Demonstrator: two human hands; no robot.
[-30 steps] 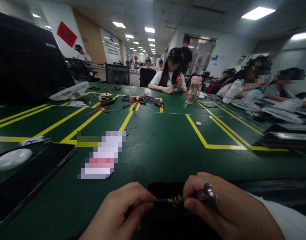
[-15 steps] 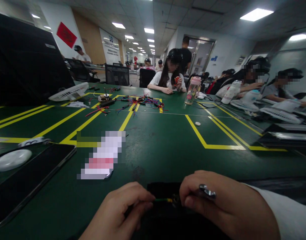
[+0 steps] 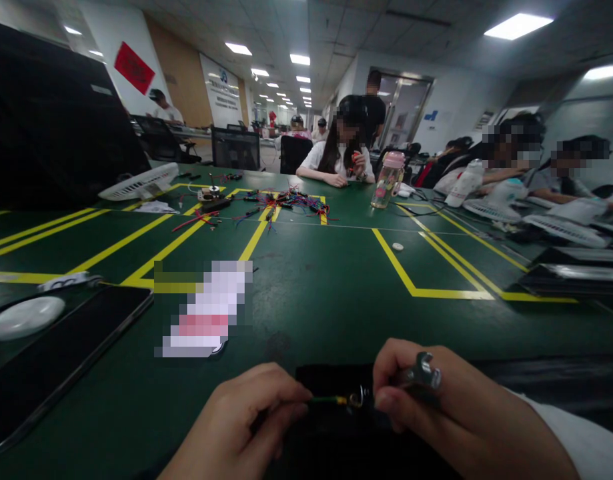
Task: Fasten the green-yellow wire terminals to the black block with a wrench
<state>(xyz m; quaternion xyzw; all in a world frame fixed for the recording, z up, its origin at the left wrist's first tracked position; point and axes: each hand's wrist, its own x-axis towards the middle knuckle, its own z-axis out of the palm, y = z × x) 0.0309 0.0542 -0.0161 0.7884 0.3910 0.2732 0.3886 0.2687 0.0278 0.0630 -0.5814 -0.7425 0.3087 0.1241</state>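
left hand (image 3: 246, 427) pinches the green wire (image 3: 322, 401), right hand (image 3: 436, 413) grips a small wrench (image 3: 420, 377); no readable writing near them.

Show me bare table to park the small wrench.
Free: the green table between both hands and the yellow-taped box, and inside that box beside the white cap. Crowded: phone on the left, wire pile far middle, fans on the right.
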